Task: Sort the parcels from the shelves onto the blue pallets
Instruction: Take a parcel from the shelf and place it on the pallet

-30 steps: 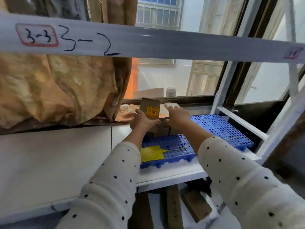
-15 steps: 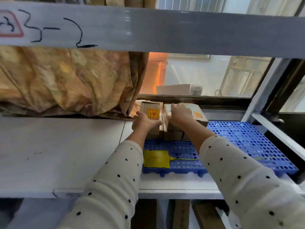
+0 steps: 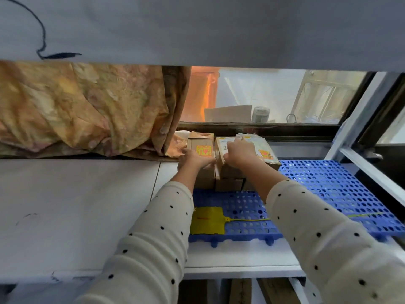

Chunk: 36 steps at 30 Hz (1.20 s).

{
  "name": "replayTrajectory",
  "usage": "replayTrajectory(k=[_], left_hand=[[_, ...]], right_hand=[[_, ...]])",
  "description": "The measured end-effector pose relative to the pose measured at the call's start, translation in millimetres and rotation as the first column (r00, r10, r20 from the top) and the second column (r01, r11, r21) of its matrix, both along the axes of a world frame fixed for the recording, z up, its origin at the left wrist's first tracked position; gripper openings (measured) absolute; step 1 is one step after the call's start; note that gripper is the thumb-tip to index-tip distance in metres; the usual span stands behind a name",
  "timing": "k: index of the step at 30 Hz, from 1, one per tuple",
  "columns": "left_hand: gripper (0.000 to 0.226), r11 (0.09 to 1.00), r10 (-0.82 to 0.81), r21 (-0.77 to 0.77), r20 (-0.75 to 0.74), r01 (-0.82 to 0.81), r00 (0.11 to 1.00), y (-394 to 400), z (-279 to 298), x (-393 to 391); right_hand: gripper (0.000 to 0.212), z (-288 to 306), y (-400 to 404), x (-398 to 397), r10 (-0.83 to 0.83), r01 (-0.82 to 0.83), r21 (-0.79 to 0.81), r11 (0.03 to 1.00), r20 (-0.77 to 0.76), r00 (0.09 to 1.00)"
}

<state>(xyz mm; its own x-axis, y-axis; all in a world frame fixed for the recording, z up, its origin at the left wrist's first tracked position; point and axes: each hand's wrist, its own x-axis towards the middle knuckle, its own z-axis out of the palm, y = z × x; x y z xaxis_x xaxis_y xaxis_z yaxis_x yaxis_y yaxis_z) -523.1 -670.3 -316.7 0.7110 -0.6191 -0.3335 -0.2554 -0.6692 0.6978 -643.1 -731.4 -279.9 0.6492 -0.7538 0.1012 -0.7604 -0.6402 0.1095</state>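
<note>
A blue perforated pallet (image 3: 333,189) lies on the white shelf. At its far left stand stacked cardboard parcels. My left hand (image 3: 192,160) grips a small brown box with an orange-yellow sticker (image 3: 203,148) at the left of the stack. My right hand (image 3: 240,153) holds the front edge of a wider box with a pale printed top (image 3: 263,150) beside it. More brown boxes (image 3: 229,184) sit under these two. A yellow tag (image 3: 207,220) with a thin strap lies on the pallet's near left corner.
An orange-patterned cloth (image 3: 87,108) hangs over the shelf's back left. The grey beam of the shelf above (image 3: 219,29) fills the top of the view. A white shelf upright (image 3: 355,119) stands at the right. A window runs behind the stack.
My view has moved closer and lower under the upper shelf beam. The small stickered box has come down from a raised tilt onto the stack, and both hands stay on the boxes.
</note>
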Motion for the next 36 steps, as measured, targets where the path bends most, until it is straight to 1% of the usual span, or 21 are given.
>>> replayTrajectory(k=[6,10,12,13,14,16,18,20,23,26,30,33,36], left_hand=[[0.126,0.996,-0.045,0.079,0.036,0.042,0.998,-10.2,-4.5,-3.2],[0.098,0.999,0.018,0.032,0.023,-0.019,1.0,-14.1,-3.7,-3.3],[0.088,0.998,0.045,0.034,0.016,-0.046,0.999,-12.4,-0.5,-3.9],[0.085,0.998,0.047,0.042,0.041,-0.049,0.998,-11.2,0.5,-4.6],[0.082,0.997,0.036,0.059,0.104,-0.042,0.994,-9.6,1.9,-6.1],[0.076,0.995,-0.023,0.099,0.288,-0.006,0.957,-4.8,7.2,-9.2],[0.068,0.991,-0.094,0.127,0.472,0.038,0.877,3.1,16.3,-14.3],[0.061,0.987,-0.141,0.14,0.574,0.073,0.807,12.2,26.8,-21.8],[0.055,0.986,-0.164,0.124,0.621,0.111,0.766,28.6,46.9,-40.3],[0.054,0.984,-0.18,0.112,0.672,0.141,0.718,49.3,70.0,-67.2],[0.05,0.985,-0.163,0.082,0.737,0.153,0.656,82.1,95.0,-111.3],[0.05,0.98,-0.191,0.12,0.773,0.156,0.605,105.3,110.8,-144.3],[0.052,0.974,-0.216,0.138,0.79,0.178,0.573,127.5,126.2,-172.6]], right_hand=[[0.038,-1.7,-4.1,1.4,-0.014,0.014,-0.014,1.0,-0.002,1.0],[0.039,-4.9,-4.7,3.1,-0.016,0.016,-0.015,1.0,0.013,1.0],[0.039,-4.4,-3.2,3.1,-0.018,0.018,-0.007,1.0,0.009,1.0],[0.038,-4.1,-2.6,2.8,-0.021,0.021,-0.001,1.0,0.008,1.0],[0.037,-2.8,-2.2,1.9,-0.029,0.029,0.002,1.0,0.015,0.999],[0.035,3.1,-2.1,-2.0,-0.056,0.056,0.001,0.998,0.046,0.997],[0.035,12.1,0.1,-8.6,-0.072,0.073,-0.015,0.997,0.067,0.995],[0.036,22.0,6.3,-17.4,-0.066,0.069,-0.042,0.997,0.071,0.995],[0.039,37.8,21.7,-34.6,-0.057,0.063,-0.065,0.996,0.084,0.995],[0.041,54.5,42.9,-59.4,-0.057,0.064,-0.052,0.997,0.122,0.991],[0.047,73.5,75.4,-102.7,-0.035,0.044,-0.067,0.997,0.137,0.99],[0.05,87.1,97.0,-133.6,-0.003,0.016,-0.089,0.996,0.143,0.99],[0.053,101.1,118.2,-161.3,0.025,-0.005,-0.148,0.989,0.135,0.991]])
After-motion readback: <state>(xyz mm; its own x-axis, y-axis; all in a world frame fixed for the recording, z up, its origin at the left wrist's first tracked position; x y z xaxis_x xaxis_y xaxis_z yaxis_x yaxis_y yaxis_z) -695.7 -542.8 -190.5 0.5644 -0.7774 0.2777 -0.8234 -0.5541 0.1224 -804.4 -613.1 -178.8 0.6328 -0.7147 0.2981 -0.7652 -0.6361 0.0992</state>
